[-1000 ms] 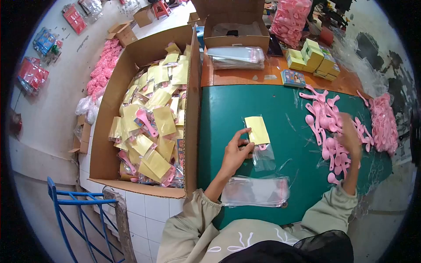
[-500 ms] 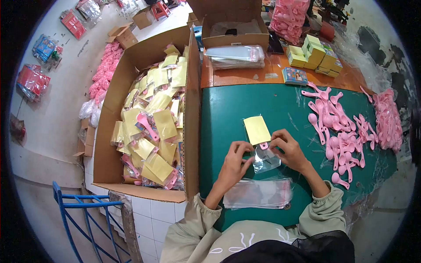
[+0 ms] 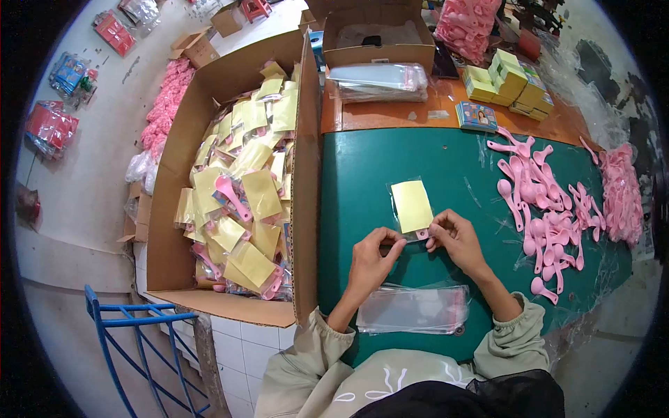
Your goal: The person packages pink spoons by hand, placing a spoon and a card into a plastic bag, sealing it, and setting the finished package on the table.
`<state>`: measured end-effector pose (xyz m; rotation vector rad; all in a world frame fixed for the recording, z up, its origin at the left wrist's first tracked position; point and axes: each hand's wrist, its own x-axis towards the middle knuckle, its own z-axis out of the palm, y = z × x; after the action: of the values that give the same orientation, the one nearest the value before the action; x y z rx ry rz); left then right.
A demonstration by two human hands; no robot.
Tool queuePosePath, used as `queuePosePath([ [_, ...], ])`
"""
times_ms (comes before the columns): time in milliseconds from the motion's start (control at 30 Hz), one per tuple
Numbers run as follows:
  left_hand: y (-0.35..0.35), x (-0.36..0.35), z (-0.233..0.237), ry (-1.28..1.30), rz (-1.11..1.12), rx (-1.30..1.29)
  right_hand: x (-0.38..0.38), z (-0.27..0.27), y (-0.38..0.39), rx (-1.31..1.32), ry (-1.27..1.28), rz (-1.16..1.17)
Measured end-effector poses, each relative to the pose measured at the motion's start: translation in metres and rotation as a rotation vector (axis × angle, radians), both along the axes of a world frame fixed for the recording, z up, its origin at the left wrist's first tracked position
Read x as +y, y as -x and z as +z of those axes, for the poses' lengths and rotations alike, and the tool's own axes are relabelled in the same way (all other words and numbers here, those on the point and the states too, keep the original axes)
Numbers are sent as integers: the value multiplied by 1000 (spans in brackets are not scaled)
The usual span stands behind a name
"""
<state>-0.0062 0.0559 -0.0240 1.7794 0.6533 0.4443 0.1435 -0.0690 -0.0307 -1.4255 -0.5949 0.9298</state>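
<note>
A clear plastic bag holding a yellow card (image 3: 412, 206) lies on the green table mat, with a pink spoon handle (image 3: 422, 235) showing at its near end. My left hand (image 3: 374, 258) pinches the near left corner of this bag between thumb and fingers. At the near right corner, my right hand (image 3: 456, 240) is closed on the bag's edge beside the handle. Between my forearms rests a stack of flat clear bags (image 3: 412, 309). Loose pink spoons (image 3: 543, 209) are heaped to the right of my hands.
On the left stands a tall cardboard box (image 3: 304, 209) filled with packed yellow-card bags. At the back are more clear bags (image 3: 378, 82), stacks of yellow cards (image 3: 505, 80) and a small pile of printed cards (image 3: 477, 116). A blue metal frame (image 3: 143, 317) stands at lower left.
The clear flap that stretched toward me from the bag's near end is now folded in. My hands have drawn up to that edge, the left one moving slightly right.
</note>
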Motion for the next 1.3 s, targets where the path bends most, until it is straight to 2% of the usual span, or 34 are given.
queuePosePath([
  [200,-2,2,-3,97,45,85,5,-1,5,-10,20,-97],
  [300,-5,-1,0,219,115,-16,5,-2,6,26,-5,-131],
  [500,-7,-2,-9,114,92,-17,4,-3,5,-53,-7,-101],
  [700,-7,-2,-5,184,82,16,3,-7,5,-31,22,-74],
  [800,-14,9,-14,-13,120,-44,14,4,10,-277,-134,-178],
  [833,-16,13,-3,-53,128,9,10,14,3,-450,-77,-155],
  [900,-15,16,5,-541,125,58,1,38,-20,-791,41,-105],
  [933,-16,16,9,-786,127,78,-9,40,-39,-1058,108,-89],
  [967,-12,10,17,-729,67,105,-24,41,-59,-1326,175,-69],
  [1033,-6,-7,23,-553,-194,0,-56,53,-83,-1277,578,-37],
  [1067,-4,-15,25,-463,-321,-52,-69,50,-92,-1344,783,-68],
  [1100,-2,-25,27,-462,-426,11,-82,47,-98,-1404,992,-99],
  [1167,1,-40,28,-453,-639,139,-100,33,-111,-1419,1004,-93],
  [1267,-3,-40,14,-553,-720,45,-113,26,-117,-1278,929,-124],
  [1300,-3,-39,12,-499,-721,38,-115,26,-117,-1269,914,-146],
])
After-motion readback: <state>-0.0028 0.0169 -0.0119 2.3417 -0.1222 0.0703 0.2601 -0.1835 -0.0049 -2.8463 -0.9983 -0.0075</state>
